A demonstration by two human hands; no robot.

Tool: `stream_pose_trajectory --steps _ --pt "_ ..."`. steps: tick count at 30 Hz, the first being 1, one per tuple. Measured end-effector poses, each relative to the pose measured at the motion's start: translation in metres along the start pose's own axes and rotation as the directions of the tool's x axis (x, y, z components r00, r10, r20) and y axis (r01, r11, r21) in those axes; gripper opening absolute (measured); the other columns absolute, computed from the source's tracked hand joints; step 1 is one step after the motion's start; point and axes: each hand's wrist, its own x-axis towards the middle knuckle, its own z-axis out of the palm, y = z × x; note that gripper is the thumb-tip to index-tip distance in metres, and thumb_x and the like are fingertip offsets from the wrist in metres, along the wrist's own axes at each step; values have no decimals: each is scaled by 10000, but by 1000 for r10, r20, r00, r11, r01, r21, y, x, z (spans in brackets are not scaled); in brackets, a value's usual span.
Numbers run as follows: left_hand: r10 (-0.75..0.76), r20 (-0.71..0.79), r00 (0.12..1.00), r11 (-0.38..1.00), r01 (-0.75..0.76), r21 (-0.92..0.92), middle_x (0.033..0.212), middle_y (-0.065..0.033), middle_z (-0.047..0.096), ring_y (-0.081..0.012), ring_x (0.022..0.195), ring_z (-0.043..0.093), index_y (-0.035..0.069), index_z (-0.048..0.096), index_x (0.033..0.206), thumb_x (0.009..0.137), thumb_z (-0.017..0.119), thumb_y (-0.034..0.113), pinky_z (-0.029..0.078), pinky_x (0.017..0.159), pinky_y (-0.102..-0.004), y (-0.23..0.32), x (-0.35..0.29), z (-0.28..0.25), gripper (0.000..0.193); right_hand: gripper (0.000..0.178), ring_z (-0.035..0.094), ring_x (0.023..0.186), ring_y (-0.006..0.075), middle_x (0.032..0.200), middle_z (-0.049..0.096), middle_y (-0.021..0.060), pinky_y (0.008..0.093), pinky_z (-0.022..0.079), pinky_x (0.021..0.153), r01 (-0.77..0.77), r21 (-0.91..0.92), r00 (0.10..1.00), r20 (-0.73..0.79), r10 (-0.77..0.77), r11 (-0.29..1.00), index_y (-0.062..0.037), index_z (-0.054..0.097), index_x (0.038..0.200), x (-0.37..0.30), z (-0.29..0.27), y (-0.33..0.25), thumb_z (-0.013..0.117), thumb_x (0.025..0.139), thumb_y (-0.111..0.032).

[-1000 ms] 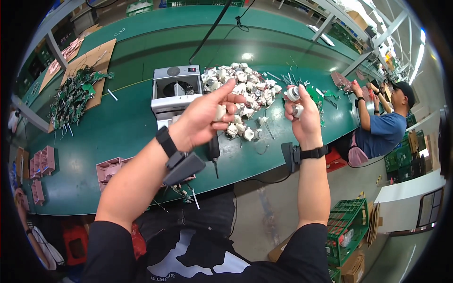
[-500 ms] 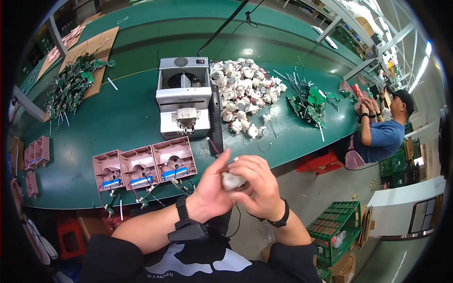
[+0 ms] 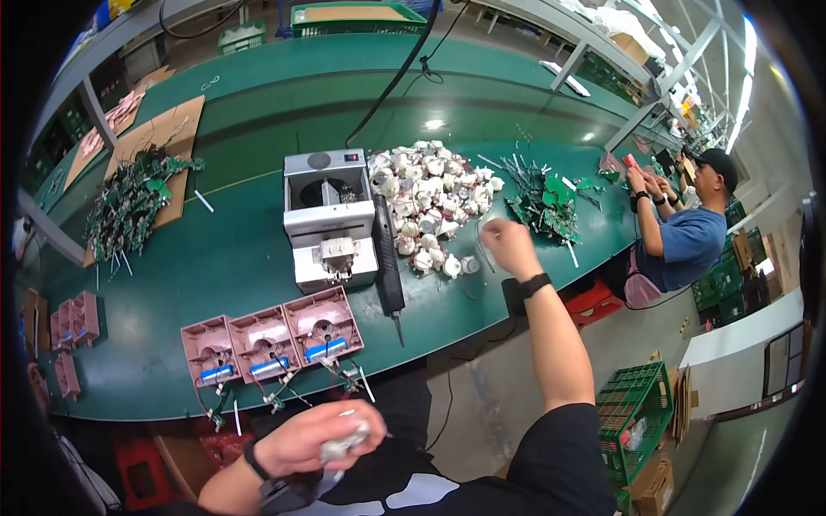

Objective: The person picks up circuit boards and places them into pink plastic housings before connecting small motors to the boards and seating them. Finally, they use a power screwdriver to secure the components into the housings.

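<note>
Left hand: our left hand is low, in front of the near bench edge; its fingers are curled around at least one white part. Blur hides the exact count.
Right hand: our right hand is above the bench, with fingertips drawn narrow. Whether they pinch something thin, we cannot tell.
Pile: the pile of white parts lies at about 10 o'clock from the right hand and at about 1 o'clock from the left hand. The right hand is clearly nearer, just beside it.
Cup: one loose cup sits at the near edge of the pile, between 7 and 8 o'clock from the right fingertips, apart from them.
Long axis: the white parts are roundish, so we find no clear one. The driver, left of the pile, points its tip toward 6 o'clock.
Trays: three pink trays stand in a row at about 11 o'clock from the left hand.
Boards: the green boards lie at about 2 o'clock from the right hand.
</note>
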Motion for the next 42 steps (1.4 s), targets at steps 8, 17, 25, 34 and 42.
stream_pose_trajectory --steps 8,17,25,34,42 --pt "276 -98 956 957 -284 -68 998 -190 532 -184 799 477 -56 611 1121 1041 613 405 393 492 -225 6 -64 -27 468 202 698 875 187 1015 740 87 289 582 788 -287 925 936 214 280 251 -3 692 1117 -6 -40 25 622 1050 -179" --pt "287 -46 957 958 -287 16 1019 -191 540 -194 815 485 -38 615 1113 1034 617 415 389 497 -223 14 -75 -25 460 292 675 984 204 1139 702 110 276 572 891 -301 883 918 371 142 -360 -13 643 1185 -108 3 -10 585 1086 -282" --pt "264 -40 964 963 -261 67 1025 -126 540 -167 793 510 55 597 1188 1027 597 490 394 459 -210 15 -91 -39 464 331 668 832 167 1011 714 68 294 543 759 -397 915 890 402 216 -69 -42 662 1177 -142 1 -22 556 1098 -345" --pt "330 -259 908 936 -350 -32 979 -90 498 -153 771 480 13 576 1194 1081 503 467 392 443 -190 26 -113 -39 474 311 542 718 85 878 655 -20 239 444 665 -412 883 861 295 415 226 -68 705 1073 -120 -22 -45 614 1072 -366" --pt "419 -502 757 814 -558 -163 1004 -105 514 -160 778 487 16 554 1262 1083 500 441 421 449 -206 24 -121 -44 464 305 619 818 114 979 710 -9 283 490 709 99 942 992 -118 41 321 -84 705 1108 99 -187 -67 594 1079 -366"
